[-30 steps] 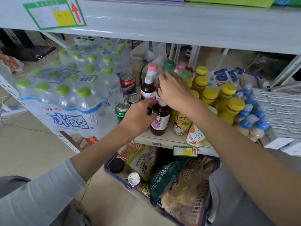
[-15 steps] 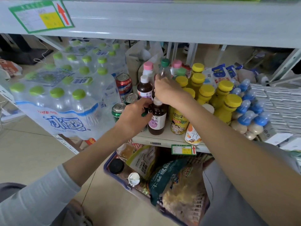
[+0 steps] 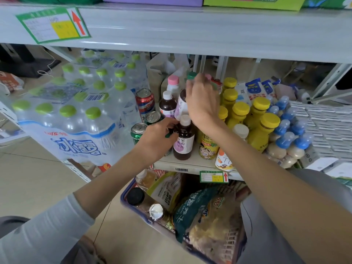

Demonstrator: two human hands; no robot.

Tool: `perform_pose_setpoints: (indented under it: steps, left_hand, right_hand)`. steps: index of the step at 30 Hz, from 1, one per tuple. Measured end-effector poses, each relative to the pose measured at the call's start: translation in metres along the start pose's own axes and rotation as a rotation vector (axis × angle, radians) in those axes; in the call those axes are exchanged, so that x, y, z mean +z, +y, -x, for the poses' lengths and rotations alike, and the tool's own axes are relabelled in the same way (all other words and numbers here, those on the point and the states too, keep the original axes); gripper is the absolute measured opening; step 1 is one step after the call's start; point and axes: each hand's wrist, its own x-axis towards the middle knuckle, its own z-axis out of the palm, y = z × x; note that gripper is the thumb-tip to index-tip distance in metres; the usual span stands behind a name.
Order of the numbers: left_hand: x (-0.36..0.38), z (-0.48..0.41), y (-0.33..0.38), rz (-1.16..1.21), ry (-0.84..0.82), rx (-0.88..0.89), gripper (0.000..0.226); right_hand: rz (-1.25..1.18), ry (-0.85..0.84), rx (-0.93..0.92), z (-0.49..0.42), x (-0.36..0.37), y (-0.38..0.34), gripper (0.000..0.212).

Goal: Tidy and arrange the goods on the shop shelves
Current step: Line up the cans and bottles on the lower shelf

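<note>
Drinks crowd the lower shelf. My right hand is raised over the middle rows and holds a tilted dark juice bottle with a purple label. An identical dark bottle with a white cap stands upright at the shelf's front edge. My left hand is closed on a green-topped can right beside that front bottle; most of the can is hidden by my fingers. A third dark bottle stands behind, and yellow-capped bottles fill the right side.
A shrink-wrapped pack of green-capped water bottles sits on the left, with cans beside it. Blue-capped bottles and white boxes lie at the right. A basket of goods stands below. The upper shelf edge overhangs.
My right hand has risen and moved back, lifting and tilting a purple-label bottle. My left hand has stayed gripped beside the front bottle.
</note>
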Motion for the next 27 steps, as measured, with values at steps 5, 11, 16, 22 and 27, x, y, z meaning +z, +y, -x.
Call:
perform_pose_setpoints:
  steps: [5, 11, 16, 22, 27]
  left_hand:
    - [-0.003, -0.007, -0.002, 0.041, 0.048, -0.063, 0.033]
    - [-0.017, -0.013, 0.01, 0.717, 0.127, -0.481, 0.05]
    - [-0.027, -0.011, 0.019, 1.091, 0.139, -0.529, 0.055]
    - [-0.033, -0.007, 0.019, 1.235, 0.103, -0.477, 0.046]
    - [-0.028, -0.002, 0.013, 1.14, -0.007, -0.466, 0.062]
  right_hand:
    - [-0.255, 0.15, 0.24, -0.011, -0.029, 0.006, 0.034]
    - [-0.616, 0.239, 0.378, -0.007, -0.048, 0.0, 0.036]
    - [-0.813, 0.069, 0.478, 0.002, -0.049, -0.004, 0.042]
    - [-0.931, -0.057, 0.599, 0.007, -0.057, -0.006, 0.034]
    - [-0.939, -0.144, 0.683, 0.005, -0.051, -0.002, 0.031]
